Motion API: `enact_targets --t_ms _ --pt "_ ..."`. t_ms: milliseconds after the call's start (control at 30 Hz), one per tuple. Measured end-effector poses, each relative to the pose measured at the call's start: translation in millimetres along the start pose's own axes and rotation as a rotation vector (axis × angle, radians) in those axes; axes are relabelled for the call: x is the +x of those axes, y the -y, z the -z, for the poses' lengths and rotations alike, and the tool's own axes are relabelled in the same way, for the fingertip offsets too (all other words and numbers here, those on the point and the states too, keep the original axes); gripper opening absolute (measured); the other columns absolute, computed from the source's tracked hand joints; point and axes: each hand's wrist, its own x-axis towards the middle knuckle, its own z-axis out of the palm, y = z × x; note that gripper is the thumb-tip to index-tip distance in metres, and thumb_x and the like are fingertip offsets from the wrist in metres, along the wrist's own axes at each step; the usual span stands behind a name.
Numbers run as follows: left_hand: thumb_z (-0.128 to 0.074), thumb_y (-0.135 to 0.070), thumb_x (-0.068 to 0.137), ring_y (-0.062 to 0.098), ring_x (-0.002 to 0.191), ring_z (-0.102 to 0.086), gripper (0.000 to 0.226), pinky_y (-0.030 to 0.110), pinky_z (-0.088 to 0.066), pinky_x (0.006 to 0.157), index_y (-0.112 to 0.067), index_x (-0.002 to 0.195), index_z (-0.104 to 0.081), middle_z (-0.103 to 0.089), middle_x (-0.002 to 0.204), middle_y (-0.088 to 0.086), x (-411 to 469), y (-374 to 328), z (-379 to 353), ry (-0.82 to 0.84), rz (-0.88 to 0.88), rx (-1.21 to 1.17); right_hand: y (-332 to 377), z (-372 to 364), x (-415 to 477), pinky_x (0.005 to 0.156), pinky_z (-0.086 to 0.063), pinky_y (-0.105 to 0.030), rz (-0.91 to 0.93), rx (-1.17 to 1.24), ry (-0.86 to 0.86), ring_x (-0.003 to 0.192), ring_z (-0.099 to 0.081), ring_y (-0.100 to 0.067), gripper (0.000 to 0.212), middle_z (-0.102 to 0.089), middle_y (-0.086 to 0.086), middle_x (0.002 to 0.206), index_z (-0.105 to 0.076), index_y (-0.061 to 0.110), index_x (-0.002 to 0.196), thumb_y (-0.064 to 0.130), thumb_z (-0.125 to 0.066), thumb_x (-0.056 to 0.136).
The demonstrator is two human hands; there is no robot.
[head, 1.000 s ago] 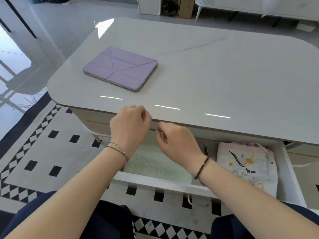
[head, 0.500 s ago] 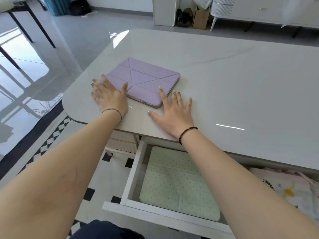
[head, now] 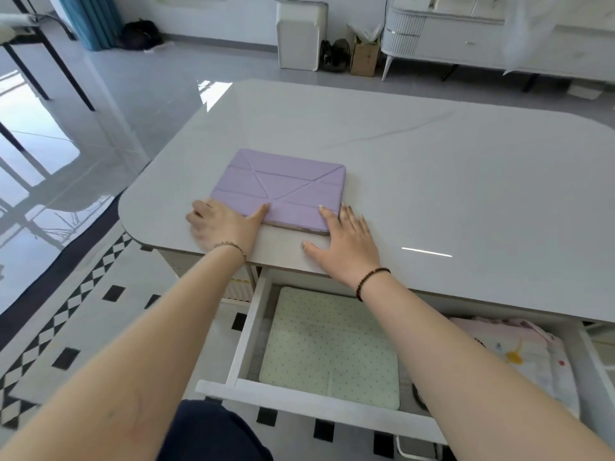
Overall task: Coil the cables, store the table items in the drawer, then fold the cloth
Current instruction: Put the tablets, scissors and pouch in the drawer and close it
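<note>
A lilac tablet case [head: 279, 189] lies flat on the grey table [head: 449, 181], near its front left corner. My left hand [head: 223, 224] is at the case's near left corner, thumb lying on the cover and fingers curled by its left edge. My right hand [head: 342, 241] rests flat at the near right corner, one finger on the cover and the others beside the right edge. Below the table's front edge the white drawer [head: 299, 402] stands pulled out, with a green dotted folded cloth [head: 329, 347] lying in it.
A pale patterned fabric bag [head: 529, 357] fills the drawer's right part, and a dark round thing [head: 417, 395] shows by my right forearm. A black-and-white chequered rug [head: 66, 331] lies on the floor at the left. White cabinets [head: 466, 38] stand far behind.
Both hands rose from the drawer's front to the tabletop and closed in on the tablet case's near corners. The left hand's fingers have curled at the case's edge.
</note>
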Motion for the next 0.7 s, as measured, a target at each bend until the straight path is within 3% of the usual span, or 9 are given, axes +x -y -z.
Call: enact_targets --t_ms 167,400,467,533,600,667,700 --pt "-0.044 -0.095 0.067 0.034 0.113 -0.045 0.121 0.04 -0.04 0.096 0.007 0.132 -0.041 -0.045 0.127 0.018 -83 -16 8 0.058 -0.084 0.014 -45 17 -68 0.126 0.002 -0.038 -0.07 0.017 -0.023 0.155 0.0 -0.021 0.082 -0.008 -0.008 0.168 -0.014 0.032 0.158 0.069 -0.043 0.091" --pt "-0.055 -0.08 0.078 0.032 0.117 -0.045 0.095 0.041 -0.04 0.097 -0.001 0.128 -0.042 -0.047 0.126 0.014 -173 -16 13 0.15 -0.201 -0.038 -95 38 -151 0.126 -0.002 -0.039 -0.126 0.07 -0.012 0.155 -0.005 -0.019 0.078 -0.017 -0.003 0.166 -0.021 0.029 0.157 0.065 -0.048 0.093" --pt "-0.057 -0.073 0.084 0.034 0.121 -0.046 0.089 0.042 -0.04 0.098 0.0 0.131 -0.043 -0.05 0.129 0.016 -168 -10 15 0.191 -0.19 -0.117 -92 40 -159 0.125 -0.006 -0.041 -0.172 0.239 0.023 0.155 -0.003 -0.016 0.074 -0.018 0.001 0.166 -0.025 0.025 0.156 0.056 -0.053 0.096" --pt "-0.049 -0.07 0.09 0.035 0.118 -0.05 0.081 0.04 -0.04 0.099 0.004 0.122 -0.055 -0.057 0.125 0.02 -149 -6 23 0.249 -0.158 -0.242 -84 39 -161 0.123 -0.011 -0.036 -0.221 0.472 -0.013 0.154 -0.003 -0.012 0.064 -0.02 0.003 0.165 -0.032 0.024 0.155 0.041 -0.058 0.098" --pt "-0.053 -0.061 0.092 0.036 0.119 -0.057 0.071 0.041 -0.043 0.105 0.003 0.12 -0.063 -0.064 0.124 0.021 -127 -2 26 0.424 -0.044 -0.537 -79 38 -162 0.115 -0.023 -0.027 -0.295 0.679 -0.149 0.151 -0.022 -0.015 0.051 -0.04 0.004 0.153 -0.046 0.021 0.147 0.023 -0.059 0.098" --pt "-0.067 -0.058 0.073 0.038 0.124 -0.058 0.076 0.047 -0.045 0.109 -0.002 0.124 -0.064 -0.064 0.129 0.019 -106 9 17 0.547 0.057 -0.788 -76 38 -158 0.104 -0.036 -0.025 -0.408 0.842 -0.292 0.132 -0.048 -0.015 0.041 -0.055 0.005 0.135 -0.056 0.016 0.137 0.012 -0.058 0.096" --pt "-0.07 -0.054 0.066 0.038 0.118 -0.061 0.073 0.043 -0.047 0.106 -0.002 0.117 -0.065 -0.066 0.123 0.019 -102 12 16 0.561 0.122 -0.882 -76 39 -155 0.102 -0.041 -0.027 -0.476 0.952 -0.33 0.123 -0.054 -0.014 0.039 -0.058 0.005 0.132 -0.056 0.015 0.133 0.01 -0.058 0.094"
